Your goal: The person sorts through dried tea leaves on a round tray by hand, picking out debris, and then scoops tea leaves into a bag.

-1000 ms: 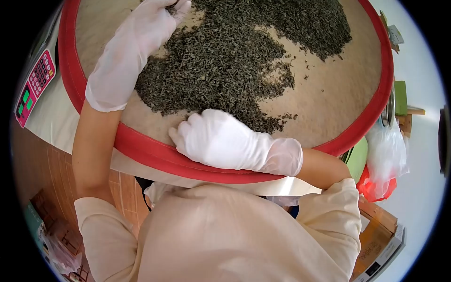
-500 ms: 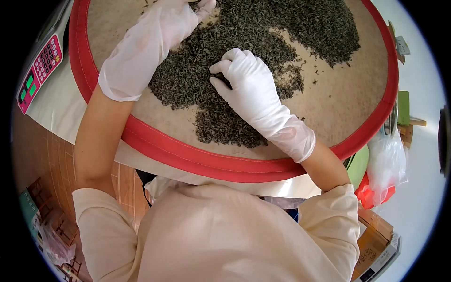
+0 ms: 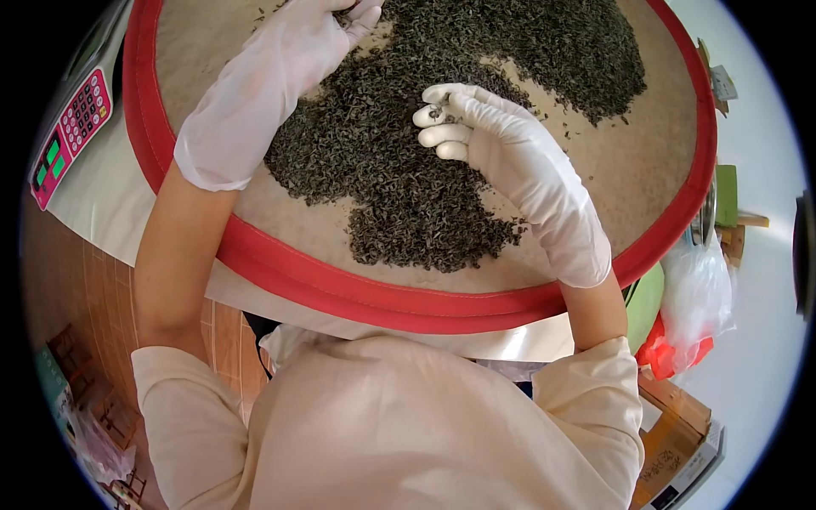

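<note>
Dark, dry, curled tea leaves [image 3: 399, 153] lie heaped and spread on a round tray with a red cloth rim [image 3: 382, 304]. My right hand [image 3: 493, 136], in a white glove, is turned palm up above the leaves. Its fingers are curled, with the thumb bent over them and a few leaf bits held on the fingertips. My left hand [image 3: 327, 30], in a thin translucent glove, is at the top edge of view over the leaves. Its fingers are bent and partly cut off; dark bits show by the thumb, but what it holds is unclear.
A pink digital scale [image 3: 72, 136] stands left of the tray. Right of it are a clear plastic bag [image 3: 693, 285], a red bag [image 3: 667, 348] and a green object [image 3: 726, 195]. A cardboard box [image 3: 671, 438] sits at the lower right.
My right hand has lifted from the leaves, moved slightly right and rolled from palm down to palm up, now with leaf bits at its fingers. My left hand has shifted slightly left.
</note>
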The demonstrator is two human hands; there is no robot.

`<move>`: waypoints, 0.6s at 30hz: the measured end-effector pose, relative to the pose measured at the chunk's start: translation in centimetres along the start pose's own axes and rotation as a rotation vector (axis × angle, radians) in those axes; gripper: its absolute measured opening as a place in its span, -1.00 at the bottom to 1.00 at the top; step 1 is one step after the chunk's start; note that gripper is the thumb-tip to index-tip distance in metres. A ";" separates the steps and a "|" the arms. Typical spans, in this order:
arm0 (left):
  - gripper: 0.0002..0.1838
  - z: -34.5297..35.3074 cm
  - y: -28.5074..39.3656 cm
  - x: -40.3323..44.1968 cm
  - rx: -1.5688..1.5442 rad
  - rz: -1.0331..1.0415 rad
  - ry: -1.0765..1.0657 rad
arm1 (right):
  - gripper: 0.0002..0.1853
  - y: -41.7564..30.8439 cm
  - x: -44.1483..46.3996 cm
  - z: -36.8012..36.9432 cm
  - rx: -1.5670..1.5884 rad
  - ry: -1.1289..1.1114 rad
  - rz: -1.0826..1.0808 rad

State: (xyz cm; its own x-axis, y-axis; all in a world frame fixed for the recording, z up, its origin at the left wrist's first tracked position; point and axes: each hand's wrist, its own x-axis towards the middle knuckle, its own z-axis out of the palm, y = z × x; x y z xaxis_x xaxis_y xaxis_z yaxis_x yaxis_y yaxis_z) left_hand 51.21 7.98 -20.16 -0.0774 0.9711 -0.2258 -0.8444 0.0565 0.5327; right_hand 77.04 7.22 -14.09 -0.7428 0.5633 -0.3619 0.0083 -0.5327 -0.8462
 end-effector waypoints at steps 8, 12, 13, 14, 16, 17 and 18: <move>-0.62 0.6 0.2 -0.6 0.018 0.018 0.042 | -0.60 -0.1 -0.4 0.4 0.157 -0.102 0.006; -0.62 0.2 0.4 -0.6 0.002 0.005 0.013 | -0.58 -0.4 -0.5 0.7 0.119 -0.099 0.002; -0.62 0.1 0.4 -0.5 -0.011 0.001 -0.004 | -0.61 -0.3 -0.6 0.7 0.071 -0.080 -0.021; -0.62 0.1 0.4 -0.5 -0.025 -0.003 -0.022 | -0.62 -0.3 -0.6 0.7 0.024 -0.061 -0.043; -0.62 0.2 0.4 -0.6 -0.025 0.001 -0.024 | -0.67 -0.4 -0.7 0.7 -0.236 0.076 -0.135; -0.62 0.3 0.4 -0.7 -0.026 0.005 -0.024 | -0.71 -0.5 -0.8 0.7 -0.496 0.213 -0.226; -0.62 0.3 0.4 -0.7 -0.027 0.007 -0.023 | -0.71 -0.3 -0.6 0.4 -0.496 0.211 -0.225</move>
State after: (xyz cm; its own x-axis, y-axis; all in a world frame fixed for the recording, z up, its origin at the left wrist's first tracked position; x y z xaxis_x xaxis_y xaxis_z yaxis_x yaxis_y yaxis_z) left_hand 51.04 7.41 -19.54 -0.0715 0.9765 -0.2033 -0.8577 0.0439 0.5123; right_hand 77.24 6.78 -13.44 -0.6135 0.7691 -0.1789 0.2163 -0.0542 -0.9748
